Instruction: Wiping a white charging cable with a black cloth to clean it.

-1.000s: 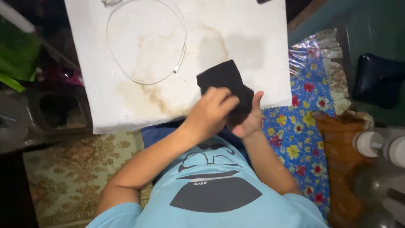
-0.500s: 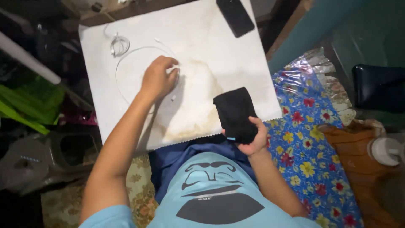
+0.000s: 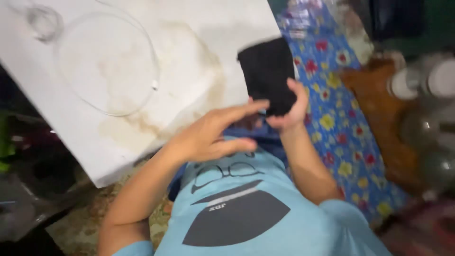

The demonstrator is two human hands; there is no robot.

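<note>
A home: floral floor mat point(image 3: 341, 118), patterned carpet point(image 3: 90, 223), stained white board point(image 3: 142, 71).

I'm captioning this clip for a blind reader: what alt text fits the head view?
The right hand holds a folded black cloth over the edge of a stained white table. The open left hand hovers just beside it. A white cable loops across the table.

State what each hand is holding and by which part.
The right hand has its grip on the lower end of a folded black cloth. The left hand is open and holds nothing.
</note>
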